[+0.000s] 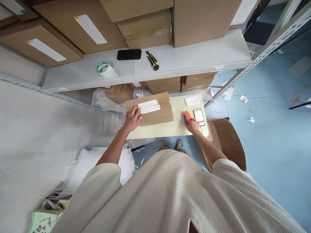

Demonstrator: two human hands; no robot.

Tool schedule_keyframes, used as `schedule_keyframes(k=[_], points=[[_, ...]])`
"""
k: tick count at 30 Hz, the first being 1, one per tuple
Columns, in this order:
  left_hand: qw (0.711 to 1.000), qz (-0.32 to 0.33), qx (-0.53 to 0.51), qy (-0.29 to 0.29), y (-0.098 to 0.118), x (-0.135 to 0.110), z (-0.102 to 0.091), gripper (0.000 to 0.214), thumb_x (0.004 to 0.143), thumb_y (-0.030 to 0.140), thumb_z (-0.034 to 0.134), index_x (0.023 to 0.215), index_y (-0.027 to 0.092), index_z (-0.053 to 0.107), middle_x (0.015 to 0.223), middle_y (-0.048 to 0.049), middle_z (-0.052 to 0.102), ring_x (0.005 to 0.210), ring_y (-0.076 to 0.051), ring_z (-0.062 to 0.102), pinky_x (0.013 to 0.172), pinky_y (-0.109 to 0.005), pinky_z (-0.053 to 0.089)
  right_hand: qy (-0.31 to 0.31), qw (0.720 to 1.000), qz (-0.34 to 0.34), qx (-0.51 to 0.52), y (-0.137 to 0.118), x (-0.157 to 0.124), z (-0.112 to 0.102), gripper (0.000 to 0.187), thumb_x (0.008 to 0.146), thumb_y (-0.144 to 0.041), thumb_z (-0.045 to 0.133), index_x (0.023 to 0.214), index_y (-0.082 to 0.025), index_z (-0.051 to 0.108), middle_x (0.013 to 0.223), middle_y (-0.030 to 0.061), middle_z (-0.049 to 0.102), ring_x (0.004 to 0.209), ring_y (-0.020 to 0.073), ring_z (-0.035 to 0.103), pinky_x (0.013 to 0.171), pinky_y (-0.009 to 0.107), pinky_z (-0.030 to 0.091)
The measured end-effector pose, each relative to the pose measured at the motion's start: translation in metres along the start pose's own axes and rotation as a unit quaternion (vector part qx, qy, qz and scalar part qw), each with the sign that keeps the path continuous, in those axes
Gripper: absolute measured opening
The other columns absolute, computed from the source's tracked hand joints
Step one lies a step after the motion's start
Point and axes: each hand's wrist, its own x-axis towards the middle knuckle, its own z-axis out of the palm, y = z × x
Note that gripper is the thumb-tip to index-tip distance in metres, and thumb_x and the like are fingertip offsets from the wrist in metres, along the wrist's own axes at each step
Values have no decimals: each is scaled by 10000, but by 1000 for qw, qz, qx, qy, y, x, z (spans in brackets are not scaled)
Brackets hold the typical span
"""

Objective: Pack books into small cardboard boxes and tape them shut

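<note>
View: head camera, looking forward and down.
Step in hand: by judgement, steadying with the left hand, handling a tool with the right hand.
Left fingers: spread and laid over the left end of the brown cardboard carton, long and rectangular, unclenched, tips by the label.
Right fingers: wrapped around an orange-red handheld tool with blue and yellow parts, perhaps a tape dispenser; exact grip on the handle hidden, cannot tell.
Good practice, left: press just enough to stop sliding, without denting the cardboard; keep fingertips off the label edge.
Good practice, right: hold the tool firmly, wrist loose; clear of the small pale-screened device just beside.
Carton location: on the pale yellow rectangular tabletop, toward its left end, apart from the tool.
Carton look: plain brown, top closed, lying slightly askew to the table edge.
Carton markings: white rectangular paper label with yellow corners on top; shiny tape strip along the seam; label print too small to read.
</note>
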Motion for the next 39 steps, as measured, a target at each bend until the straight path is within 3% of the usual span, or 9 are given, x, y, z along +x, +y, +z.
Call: schedule_keyframes(k=[5, 11, 14, 17, 22, 25, 31, 36, 39], points=[[1000, 6, -16, 7, -2, -2, 3, 728, 1111, 484, 468, 1789, 220, 441, 1863, -210, 382, 1738, -397, 320, 1424, -594, 175, 26, 999, 19, 29, 7, -3, -12, 386, 1032, -300, 532, 1270, -136, 788, 1295, 246, 814, 1251, 394, 752, 1110, 508, 511], [1000, 11, -16, 4, -6, -3, 7, 711, 1130, 483, 442, 1795, 228, 439, 1881, -198, 350, 1753, -398, 289, 1431, -589, 151, 87, 977, 36, 193, 25, -14, -58, 354, 979, -426, 547, 1136, -211, 780, 1138, 164, 842, 1101, 360, 767, 988, 440, 563], [999, 28, -21, 9, -9, -5, 12, 704, 1133, 475, 450, 1795, 235, 445, 1881, -192, 352, 1758, -401, 279, 1431, -595, 142, 122, 944, -28, 304, 31, -21, -92, 369, 968, -531, 540, 1067, -229, 728, 1085, 133, 816, 1029, 322, 735, 903, 404, 577], [998, 44, -37, 26, -9, -7, 18, 712, 1126, 482, 480, 1796, 243, 454, 1870, -197, 377, 1749, -420, 285, 1419, -627, 156, 161, 913, -121, 354, 23, -28, -131, 405, 954, -615, 577, 1068, -245, 696, 1044, 96, 784, 1017, 306, 700, 956, 432, 575], [997, 45, -48, 52, -1, -9, 25, 691, 1113, 440, 520, 1776, 245, 504, 1863, -198, 401, 1744, -429, 306, 1417, -634, 160, 166, 888, -224, 365, -30, -35, -177, 426, 963, -645, 586, 1098, -256, 695, 1028, 57, 735, 1032, 280, 642, 1014, 426, 543], [994, 67, -63, 60, 5, -9, 27, 674, 1111, 415, 549, 1765, 253, 521, 1863, -191, 409, 1746, -405, 315, 1419, -616, 168, 118, 896, -247, 349, -78, -30, -183, 404, 954, -638, 570, 1055, -260, 670, 958, 40, 681, 986, 265, 601, 971, 403, 535], [988, 102, -94, 65, 12, -9, 30, 658, 1101, 384, 588, 1747, 264, 544, 1873, -175, 408, 1746, -390, 327, 1425, -611, 159, 91, 913, -261, 302, -159, -14, -165, 416, 971, -680, 494, 938, -277, 590, 908, 40, 613, 978, 278, 579, 949, 406, 532], [983, 115, -112, 87, 13, -12, 31, 631, 1106, 369, 587, 1730, 277, 559, 1859, -167, 440, 1739, -379, 354, 1427, -609, 167, 114, 920, -249, 282, -171, -17, -158, 609, 993, -881, 460, 970, -283, 578, 943, 51, 623, 1028, 296, 598, 953, 421, 557], [982, 117, -116, 91, 14, -13, 30, 612, 1104, 354, 590, 1711, 277, 573, 1855, -170, 446, 1733, -377, 368, 1423, -616, 170, 86, 919, -280, 263, -163, -22, -162, 733, 859, -974, 649, 1068, -273, 606, 1000, 54, 661, 1023, 297, 634, 915, 423, 575]])
